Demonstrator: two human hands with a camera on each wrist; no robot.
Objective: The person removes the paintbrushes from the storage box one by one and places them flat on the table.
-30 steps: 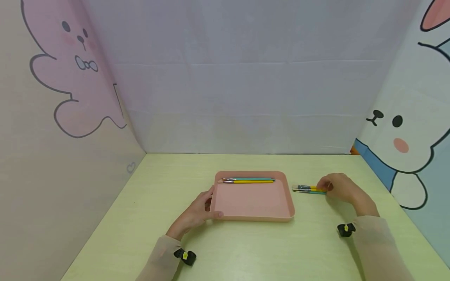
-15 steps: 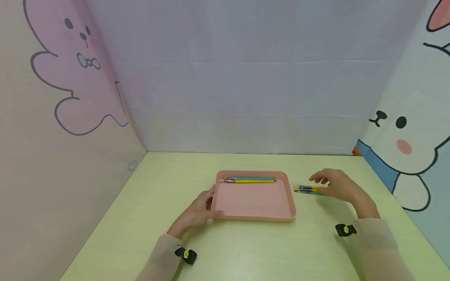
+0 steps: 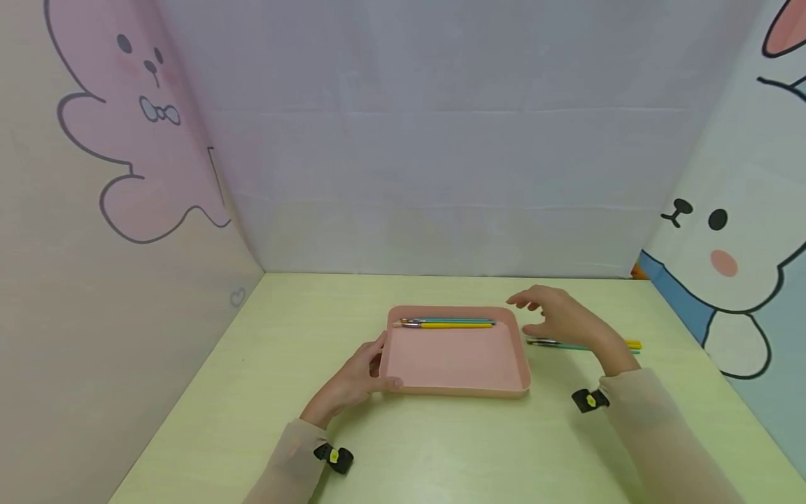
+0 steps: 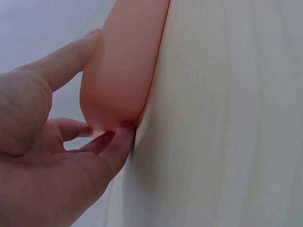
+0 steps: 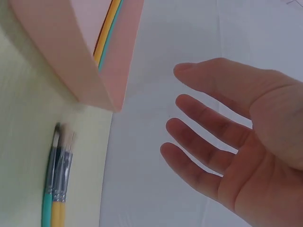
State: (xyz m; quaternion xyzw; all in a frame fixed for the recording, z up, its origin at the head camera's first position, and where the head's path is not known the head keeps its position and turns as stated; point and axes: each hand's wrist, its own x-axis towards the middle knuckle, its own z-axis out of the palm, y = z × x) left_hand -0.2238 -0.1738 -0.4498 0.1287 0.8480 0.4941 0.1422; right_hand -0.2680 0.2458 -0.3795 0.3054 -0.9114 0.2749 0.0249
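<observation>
A shallow pink tray (image 3: 453, 360) lies on the table, and my left hand (image 3: 352, 378) grips its near left corner. In the left wrist view, thumb and fingers of that hand (image 4: 57, 161) spread around the tray's corner wall (image 4: 125, 61). Along the tray's far side lie paintbrushes side by side, a yellow one (image 3: 456, 325) in front of teal. To the right of the tray, yellow (image 5: 58, 213) and teal paintbrushes (image 5: 46, 208) rest on the table, bristles toward the tray. My right hand (image 3: 563, 318) holds nothing and hovers above them, fingers loosely bent, partly hiding them in the head view.
The pale wooden table (image 3: 441, 448) meets a plain light backdrop (image 3: 441, 175) behind the tray. Side panels carry a pink cartoon animal (image 3: 145, 175) on the left and a white one (image 3: 724, 245) on the right. Each wrist wears a small black camera.
My right hand has released the paintbrushes on the table and moved left, toward the tray's far right corner. The left hand keeps its grip on the tray, and the brushes stay put.
</observation>
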